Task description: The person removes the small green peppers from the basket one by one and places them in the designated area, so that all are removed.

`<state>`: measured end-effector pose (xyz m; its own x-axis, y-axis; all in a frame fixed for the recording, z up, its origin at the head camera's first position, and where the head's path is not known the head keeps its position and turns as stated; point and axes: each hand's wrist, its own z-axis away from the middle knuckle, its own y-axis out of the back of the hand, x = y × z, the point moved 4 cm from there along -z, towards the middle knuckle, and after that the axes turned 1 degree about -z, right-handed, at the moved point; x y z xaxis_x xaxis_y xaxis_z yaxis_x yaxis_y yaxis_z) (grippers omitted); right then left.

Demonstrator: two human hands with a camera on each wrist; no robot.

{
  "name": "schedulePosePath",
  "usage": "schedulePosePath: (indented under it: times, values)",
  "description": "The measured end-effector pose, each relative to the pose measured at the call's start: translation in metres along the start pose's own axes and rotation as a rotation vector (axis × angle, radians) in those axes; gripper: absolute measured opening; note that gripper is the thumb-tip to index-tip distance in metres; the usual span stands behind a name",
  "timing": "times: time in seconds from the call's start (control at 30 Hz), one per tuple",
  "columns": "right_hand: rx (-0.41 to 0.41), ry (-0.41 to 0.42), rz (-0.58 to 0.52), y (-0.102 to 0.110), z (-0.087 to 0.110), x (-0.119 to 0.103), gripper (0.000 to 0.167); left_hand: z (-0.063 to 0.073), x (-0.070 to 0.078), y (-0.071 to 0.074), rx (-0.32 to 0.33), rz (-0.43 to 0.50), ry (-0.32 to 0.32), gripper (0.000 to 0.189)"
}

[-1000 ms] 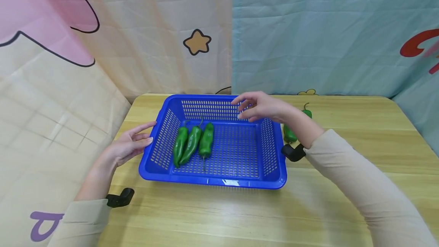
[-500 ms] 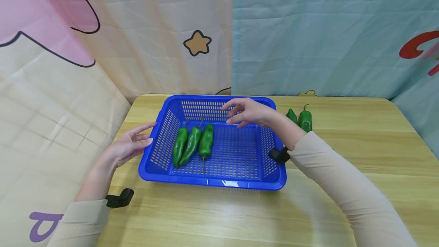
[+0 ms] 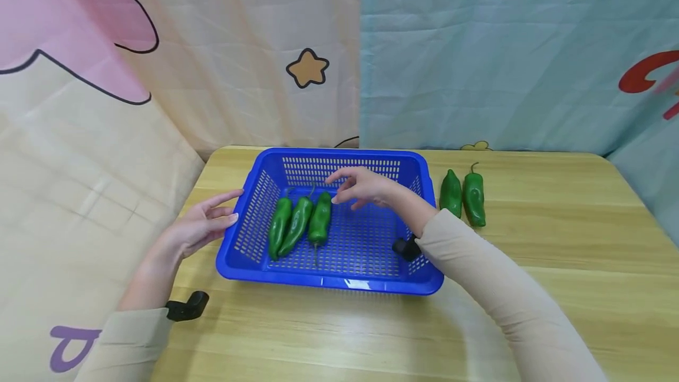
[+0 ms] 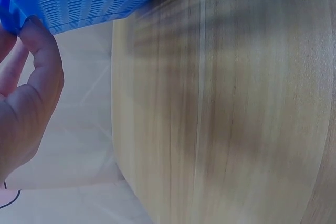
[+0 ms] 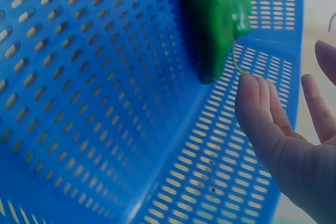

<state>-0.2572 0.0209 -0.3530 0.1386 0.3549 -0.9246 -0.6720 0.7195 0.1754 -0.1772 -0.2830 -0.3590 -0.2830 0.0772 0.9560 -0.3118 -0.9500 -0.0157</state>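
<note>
In the head view, a blue plastic basket [image 3: 329, 285] with slotted walls stands on the table. Three long green peppers lie side by side in its left half: a left pepper [image 3: 279, 227], a middle pepper [image 3: 297, 226] and a right pepper [image 3: 320, 220]. My left hand [image 3: 198, 226] holds the basket's left rim between thumb and fingers; the left wrist view shows the thumb [image 4: 44, 59] against the blue plastic. Over the basket hovers my right hand [image 3: 363, 187], fingers loosely bent and holding nothing, its fingertips close to the right pepper's upper end.
Two more green peppers, a nearer one [image 3: 451, 193] and a farther one [image 3: 474, 198], lie on the wooden table [image 3: 557, 217] right of the basket. Printed curtains [image 3: 477, 63] hang behind the table and along its left side.
My right hand has moved left and slightly down over the basket, toward the peppers inside. The two peppers on the table have come into view from behind the right arm. My left hand stays put.
</note>
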Motion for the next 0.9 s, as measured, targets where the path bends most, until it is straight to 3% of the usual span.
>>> schedulePosePath:
  times: [0.17, 0.37, 0.9]
  values:
    - [0.016, -0.043, 0.017, -0.003, -0.006, 0.011, 0.048, -0.001, -0.002, -0.002, 0.026, -0.026, 0.03, 0.065]
    - [0.035, -0.062, -0.01, -0.006, -0.01, 0.014, 0.048, 0.0, 0.0, -0.001, 0.019, -0.047, 0.021, 0.065]
    - [0.026, -0.109, 0.118, -0.022, -0.023, 0.019, 0.044, -0.001, 0.0, 0.001, 0.021, -0.044, 0.013, 0.063]
